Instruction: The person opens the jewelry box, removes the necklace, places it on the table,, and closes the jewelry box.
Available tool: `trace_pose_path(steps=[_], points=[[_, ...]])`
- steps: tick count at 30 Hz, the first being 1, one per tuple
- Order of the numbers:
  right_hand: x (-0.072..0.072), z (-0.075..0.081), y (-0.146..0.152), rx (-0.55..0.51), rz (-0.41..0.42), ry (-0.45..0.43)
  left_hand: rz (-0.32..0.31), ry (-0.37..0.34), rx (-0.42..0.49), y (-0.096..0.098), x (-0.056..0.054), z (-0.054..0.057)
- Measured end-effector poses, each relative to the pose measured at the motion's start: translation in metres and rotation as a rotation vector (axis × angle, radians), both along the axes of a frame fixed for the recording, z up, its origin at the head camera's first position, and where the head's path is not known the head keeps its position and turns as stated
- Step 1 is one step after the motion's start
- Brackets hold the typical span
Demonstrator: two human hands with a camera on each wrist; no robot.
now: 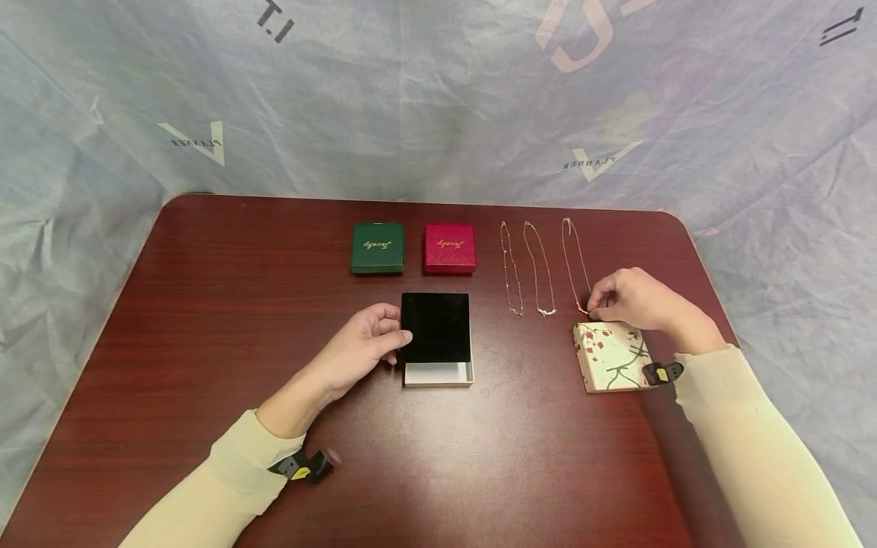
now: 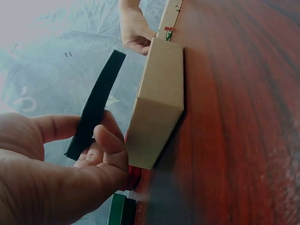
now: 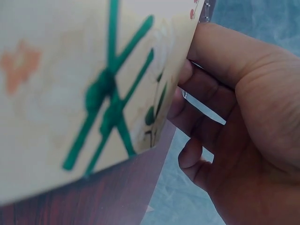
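My left hand [image 1: 363,342] pinches a black velvet pad [image 1: 435,327] between thumb and fingers. In the left wrist view the pad [image 2: 96,103] is tilted and raised above the open cream box base [image 2: 159,93], whose white inside shows along the near edge in the head view. My right hand [image 1: 633,298] is at the lower end of the rightmost thin necklace [image 1: 578,255], fingers curled and fingertips pinching it beside the pendant. Just under that hand lies the flowered lid [image 1: 613,358]; in the right wrist view the lid [image 3: 70,93] hides the fingertips.
Two more necklaces, one plain [image 1: 510,270] and one with a cluster pendant [image 1: 541,270], lie left of the pinched one. A green jewelry box [image 1: 377,249] and a red jewelry box [image 1: 449,249] stand behind the cream base on the brown table [image 1: 226,304].
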State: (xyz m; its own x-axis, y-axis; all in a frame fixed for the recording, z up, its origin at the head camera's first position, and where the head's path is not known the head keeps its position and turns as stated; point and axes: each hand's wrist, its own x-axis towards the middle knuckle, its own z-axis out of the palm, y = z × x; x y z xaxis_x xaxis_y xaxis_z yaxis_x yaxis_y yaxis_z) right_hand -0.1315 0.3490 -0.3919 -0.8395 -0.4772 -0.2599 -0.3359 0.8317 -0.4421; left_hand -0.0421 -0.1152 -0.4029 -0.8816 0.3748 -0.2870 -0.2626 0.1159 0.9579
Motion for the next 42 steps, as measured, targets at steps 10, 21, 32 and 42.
trace_pose_path(steps=[10,21,32,42], points=[[0.002,0.009,-0.004,-0.015,-0.011,0.046,-0.002,0.001,0.003,0.000,0.000,0.000],[0.014,0.024,-0.026,-0.075,0.010,0.181,-0.005,-0.009,-0.003,0.001,0.001,0.003],[0.035,0.038,-0.067,-0.165,0.034,0.245,-0.006,-0.006,0.005,0.001,0.000,0.002],[0.049,0.038,-0.100,-0.177,0.077,0.247,-0.007,-0.003,0.001,0.002,-0.001,0.004]])
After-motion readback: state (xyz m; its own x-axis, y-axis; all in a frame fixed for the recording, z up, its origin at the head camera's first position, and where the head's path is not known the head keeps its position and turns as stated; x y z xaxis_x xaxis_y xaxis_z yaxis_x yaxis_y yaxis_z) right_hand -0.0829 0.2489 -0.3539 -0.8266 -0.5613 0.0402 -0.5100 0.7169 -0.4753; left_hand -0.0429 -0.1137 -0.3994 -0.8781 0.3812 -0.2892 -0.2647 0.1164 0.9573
